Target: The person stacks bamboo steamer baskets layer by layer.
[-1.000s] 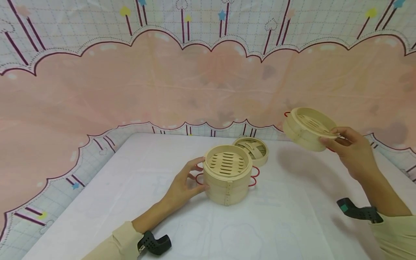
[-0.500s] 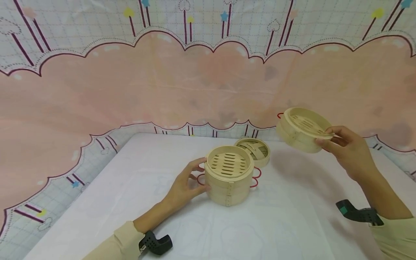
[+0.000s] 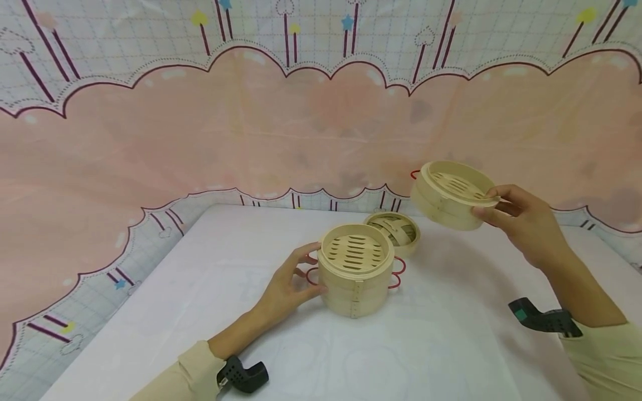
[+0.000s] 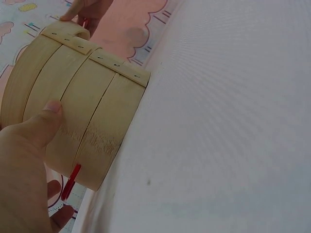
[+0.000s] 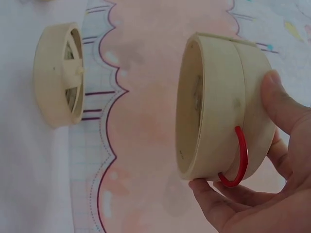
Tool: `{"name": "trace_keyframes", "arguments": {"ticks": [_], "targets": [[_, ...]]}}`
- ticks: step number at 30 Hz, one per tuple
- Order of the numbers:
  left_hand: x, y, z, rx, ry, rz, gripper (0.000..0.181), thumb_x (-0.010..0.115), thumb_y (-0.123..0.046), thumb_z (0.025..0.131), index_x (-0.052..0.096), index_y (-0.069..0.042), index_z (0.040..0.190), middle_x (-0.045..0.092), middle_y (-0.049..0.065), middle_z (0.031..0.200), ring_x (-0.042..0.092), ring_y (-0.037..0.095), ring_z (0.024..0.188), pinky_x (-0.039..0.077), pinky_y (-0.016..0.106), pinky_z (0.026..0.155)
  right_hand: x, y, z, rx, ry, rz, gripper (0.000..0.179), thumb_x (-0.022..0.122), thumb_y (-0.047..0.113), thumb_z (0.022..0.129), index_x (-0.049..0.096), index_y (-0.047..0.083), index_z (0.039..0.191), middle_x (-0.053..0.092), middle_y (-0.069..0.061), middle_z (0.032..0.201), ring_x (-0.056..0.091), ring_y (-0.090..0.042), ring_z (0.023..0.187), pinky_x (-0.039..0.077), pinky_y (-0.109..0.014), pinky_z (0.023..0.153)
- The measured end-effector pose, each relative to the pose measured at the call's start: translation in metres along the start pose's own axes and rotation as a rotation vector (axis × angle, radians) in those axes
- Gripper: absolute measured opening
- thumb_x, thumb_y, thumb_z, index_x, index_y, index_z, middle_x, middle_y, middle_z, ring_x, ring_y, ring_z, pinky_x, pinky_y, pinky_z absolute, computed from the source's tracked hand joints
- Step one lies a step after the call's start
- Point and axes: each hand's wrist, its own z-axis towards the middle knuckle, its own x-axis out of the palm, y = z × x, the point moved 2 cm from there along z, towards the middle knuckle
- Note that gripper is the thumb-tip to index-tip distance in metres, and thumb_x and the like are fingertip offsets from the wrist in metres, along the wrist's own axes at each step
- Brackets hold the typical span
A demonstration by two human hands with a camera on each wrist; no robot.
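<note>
Two stacked bamboo steamer baskets (image 3: 355,284) stand upright on the white table, with a slatted floor showing on top and red handles at the sides. My left hand (image 3: 283,284) holds the stack's left side, thumb in front and fingers around the left handles. In the left wrist view the thumb presses the bamboo wall (image 4: 97,102). Raised above the table at the right, another bamboo steamer basket (image 3: 446,203) hangs slightly tilted. My right hand (image 3: 526,223) grips its right side, thumb and fingers on the rim and wall; a red handle (image 5: 243,160) lies beside the fingers.
Behind the stack a round woven bamboo lid (image 3: 401,231) lies on the table (image 3: 251,228), partly hidden by the stack. A patterned cloth backdrop (image 3: 301,128) rises behind the table's far edge.
My right hand has moved left with the raised steamer basket, closer to the stack. The left hand keeps its hold, and the stack stays in place.
</note>
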Motion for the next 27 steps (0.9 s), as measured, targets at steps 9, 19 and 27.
{"name": "trace_keyframes", "arguments": {"ticks": [9, 19, 27], "targets": [[0.004, 0.015, -0.002, -0.001, -0.006, 0.005, 0.074, 0.080, -0.002, 0.075, 0.041, -0.007, 0.138, 0.047, 0.010, 0.139, 0.052, 0.033, 0.110, 0.046, 0.049, 0.078, 0.012, 0.014, 0.003, -0.061, 0.002, 0.162, 0.019, 0.070, 0.002, 0.086, 0.059, 0.009, 0.100, 0.057, 0.003, 0.101, 0.062, -0.005, 0.085, 0.051, -0.016, 0.072], [0.001, 0.002, -0.001, 0.001, -0.004, 0.000, 0.073, 0.079, 0.000, 0.075, 0.041, -0.003, 0.137, 0.047, 0.013, 0.137, 0.052, 0.035, 0.110, 0.046, 0.050, 0.078, 0.022, 0.023, 0.004, -0.073, 0.006, 0.158, 0.020, 0.070, 0.005, 0.086, 0.057, 0.004, 0.101, 0.055, -0.001, 0.102, 0.061, -0.007, 0.086, 0.051, -0.017, 0.073], [0.001, 0.001, -0.001, 0.011, -0.006, 0.003, 0.073, 0.079, 0.000, 0.075, 0.041, -0.003, 0.137, 0.047, 0.014, 0.137, 0.052, 0.035, 0.109, 0.046, 0.050, 0.077, 0.032, 0.032, 0.003, -0.056, 0.004, 0.109, 0.028, 0.073, 0.011, 0.085, 0.054, 0.000, 0.104, 0.051, -0.004, 0.108, 0.059, -0.007, 0.091, 0.052, -0.018, 0.072]]}}
